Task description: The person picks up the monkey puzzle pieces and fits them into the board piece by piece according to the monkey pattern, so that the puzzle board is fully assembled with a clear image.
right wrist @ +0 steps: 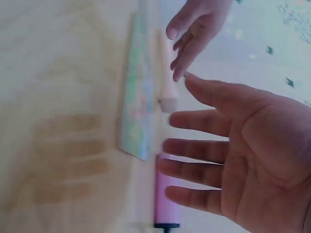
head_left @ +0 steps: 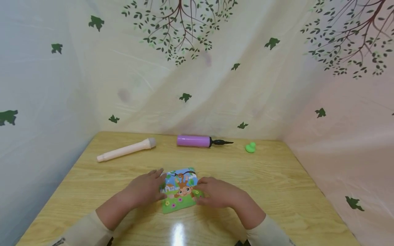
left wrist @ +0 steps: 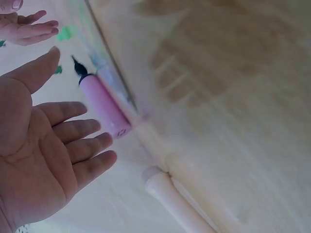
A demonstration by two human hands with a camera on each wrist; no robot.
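A square picture board with a cartoon monkey, blue sky and green grass lies on the table, slightly turned. My left hand is at its left edge, fingers spread over that side in the head view. On the opposite side, my right hand reaches to the right edge. In the wrist views both palms show, with fingers loosely straight and nothing held. The right wrist view has the board edge-on, apart from the fingertips. Whether either hand touches it, I cannot tell for sure.
Behind the board, a purple hand pump with a black nozzle lies near the back edge of the wooden table. A pale stick-like tube with a grey end is back left; a small green duck sits back right. Leaf-printed curtains surround the table.
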